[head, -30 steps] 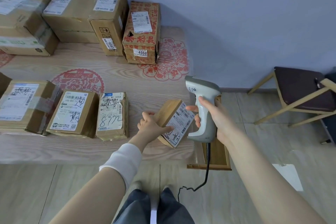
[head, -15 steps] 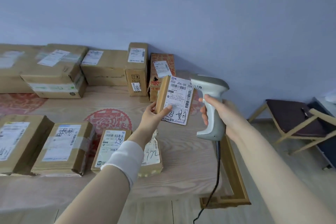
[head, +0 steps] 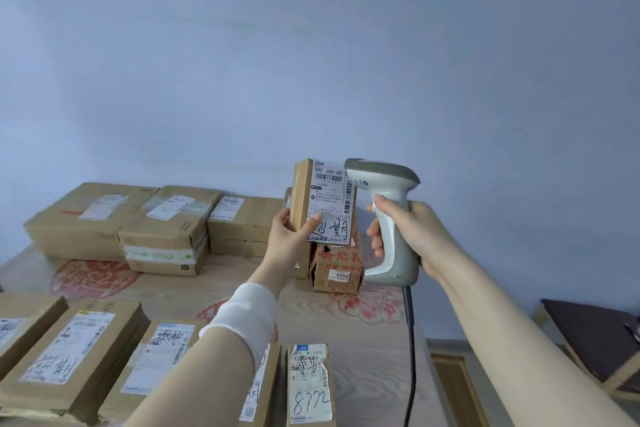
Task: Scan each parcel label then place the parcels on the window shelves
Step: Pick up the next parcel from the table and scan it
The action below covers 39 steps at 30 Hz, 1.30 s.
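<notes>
Your left hand (head: 289, 236) is raised in front of you. The forearm reaches up and away, with a white band (head: 242, 319) round the wrist. The hand grasps the lower part of a small cardboard parcel (head: 300, 194), with the thumb lying across the bottom of its label (head: 332, 198) and the fingers curled round the box's far side. The parcel stands upright in the air above the bench (head: 367, 357), label towards you.

Just to the right of that hand, your right hand (head: 415, 229) is wrapped firmly round the grip of a grey scanner (head: 388, 215), held upright. The scanner's head points left, level with the top of the label. You cannot tell from here whether its nose touches the parcel. The cable (head: 410, 350) hangs straight down from the handle, below your right hand.

Directly under the held parcel, a red-printed box (head: 337, 267) marked 4068 sits on the bench. Beneath your left forearm lies a row of labelled parcels, including one marked 8772 (head: 308, 388).
</notes>
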### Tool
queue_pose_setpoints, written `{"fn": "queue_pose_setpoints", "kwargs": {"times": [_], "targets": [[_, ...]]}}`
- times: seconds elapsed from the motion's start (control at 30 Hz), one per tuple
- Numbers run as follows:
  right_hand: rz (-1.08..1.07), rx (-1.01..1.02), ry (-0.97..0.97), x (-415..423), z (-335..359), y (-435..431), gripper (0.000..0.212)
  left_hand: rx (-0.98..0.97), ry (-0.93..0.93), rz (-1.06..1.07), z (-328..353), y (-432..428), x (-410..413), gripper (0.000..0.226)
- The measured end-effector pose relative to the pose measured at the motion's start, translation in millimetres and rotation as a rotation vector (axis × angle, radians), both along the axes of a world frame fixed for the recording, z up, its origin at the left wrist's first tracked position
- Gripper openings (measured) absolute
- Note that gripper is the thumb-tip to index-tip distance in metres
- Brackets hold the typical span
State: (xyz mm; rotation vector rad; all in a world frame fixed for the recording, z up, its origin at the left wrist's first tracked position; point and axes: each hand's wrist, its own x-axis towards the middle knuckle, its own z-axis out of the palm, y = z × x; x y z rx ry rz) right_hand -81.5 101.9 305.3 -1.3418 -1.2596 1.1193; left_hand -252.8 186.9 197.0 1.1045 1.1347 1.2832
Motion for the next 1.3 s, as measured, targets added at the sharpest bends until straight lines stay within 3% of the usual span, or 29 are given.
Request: {"fn": "queue_pose_setpoints", "kwargs": {"times": [0.1,0.23,0.3,0.4,0.7,1.1,1.3], "targets": [[0.004,0.028,0.007,-3.7,12.3,0.6,0.022,0.025,0.005,0.018,12.3,4.6,-1.4,0.091],[0.034,0.030,-0.016,-6.2,23.4,-2.4,0.023,0.053,0.009,0.043,17.6,10.5,0.4,0.078],[0.035,0.027,-0.025,-5.5,25.0,-2.9,0.023,0.054,0.007,0.041,18.0,11.9,1.0,0.083],[0.027,0.032,-0.068,-3.6,24.6,-2.8,0.022,0.053,0.019,0.036,17.1,12.1,1.9,0.108],[0.033,0.015,-0.067,0.5,23.3,-0.2,0.024,0.041,0.012,0.049,14.3,12.8,4.1,0.090],[0.029,0.009,-0.058,6.1,20.0,0.1,0.023,0.024,0.005,0.039,12.7,10.7,2.3,0.086],[0.072,0.003,-0.059,-3.0,15.2,2.6,0.026,-0.015,-0.004,0.056,10.7,-2.6,-11.7,0.116]]}}
